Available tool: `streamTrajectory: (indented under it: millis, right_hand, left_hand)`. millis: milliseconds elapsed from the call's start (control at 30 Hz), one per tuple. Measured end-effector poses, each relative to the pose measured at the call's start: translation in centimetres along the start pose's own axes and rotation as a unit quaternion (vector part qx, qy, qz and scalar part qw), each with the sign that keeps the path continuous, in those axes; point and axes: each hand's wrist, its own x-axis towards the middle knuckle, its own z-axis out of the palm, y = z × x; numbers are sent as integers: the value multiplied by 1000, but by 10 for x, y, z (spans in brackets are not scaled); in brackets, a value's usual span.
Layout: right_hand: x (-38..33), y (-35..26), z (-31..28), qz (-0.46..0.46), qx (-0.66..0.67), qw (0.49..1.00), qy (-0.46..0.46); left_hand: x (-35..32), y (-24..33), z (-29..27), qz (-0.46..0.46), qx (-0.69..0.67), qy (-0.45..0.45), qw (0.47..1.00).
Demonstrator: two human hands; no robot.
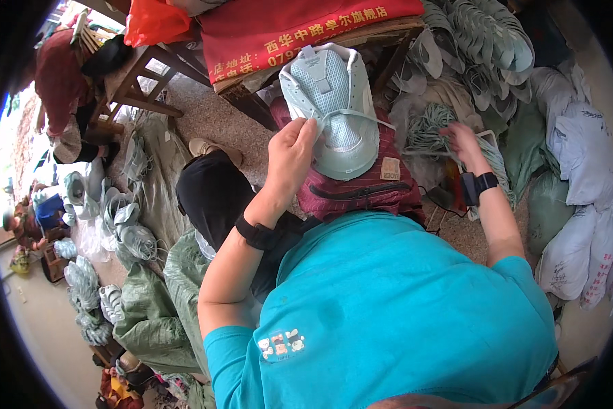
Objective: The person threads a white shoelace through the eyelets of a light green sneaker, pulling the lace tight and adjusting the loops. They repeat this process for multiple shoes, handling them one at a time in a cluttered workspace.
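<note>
A red banner point(299, 27) hangs over the desk point(381, 34) at the top, with an orange plastic bag point(153, 20) beside it. White stuffed sacks point(582, 204) pile up on the right, green sacks point(153, 313) lie on the floor at left, and pale green soles point(483, 41) are stacked at upper right

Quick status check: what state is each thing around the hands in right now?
Left hand: fingers pinching the shoe upper's edge.
Pale green shoe upper: flat on the maroon cushion, lace trailing right.
Right hand: reaching into the lace bundle.
Stacked uppers: piled, untouched.
</note>
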Motion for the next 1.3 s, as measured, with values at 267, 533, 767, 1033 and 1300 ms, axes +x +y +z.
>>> streamTrajectory:
  millis: [267,533,767,1033,1300]
  right_hand:
    - [-118,-136,152,-258,-84,938,-215]
    - [-110,-143,182,-323,-236,875,-271]
    - [-135,-169,199,-554,-515,642,-126]
    - [-148,-161,217,-662,-607,438,-46]
    - [-148,-154,216,-674,-624,394,-46]
  left_hand:
    - [4,7,6,108,149,41,982]
    - [11,16,2,-92,-47,-29,994]
    - [18,8,3,-23,67,-5,997]
    - [17,17,3,26,116,12,993]
    - [15,26,-3,170,437,-19,883]
